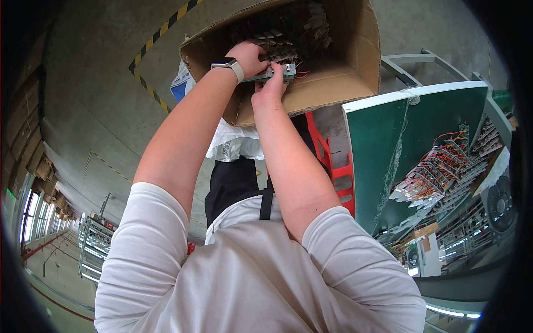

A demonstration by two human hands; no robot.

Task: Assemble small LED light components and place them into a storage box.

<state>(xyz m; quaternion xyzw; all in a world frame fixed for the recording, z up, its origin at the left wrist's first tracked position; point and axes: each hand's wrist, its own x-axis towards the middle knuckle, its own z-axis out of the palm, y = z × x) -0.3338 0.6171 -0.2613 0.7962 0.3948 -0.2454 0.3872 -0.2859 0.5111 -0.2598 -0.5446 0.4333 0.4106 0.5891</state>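
Both of my hands reach into an open cardboard box (327, 89). My right hand (270, 91) grips a circuit board (288, 69), its thumb on top and its fingers underneath. The board has a green edge, pale parts and a thin red wire sticking out to the right. Just beyond it, my left hand (250, 58) is bent over with its fingers curled in against the boards. Its fingertips are partly hidden, so what they pinch cannot be made out. Deeper in the shadowed box lies a pile of circuit boards (316, 28) with pale connectors.
At right stands a green-topped table (377, 150) with wired circuit boards (433, 172) heaped on it. Below the box are a red plastic stool (341, 172) and a white plastic bag (236, 139). A fan (498, 202) is at far right. Striped tape (150, 47) marks the floor.
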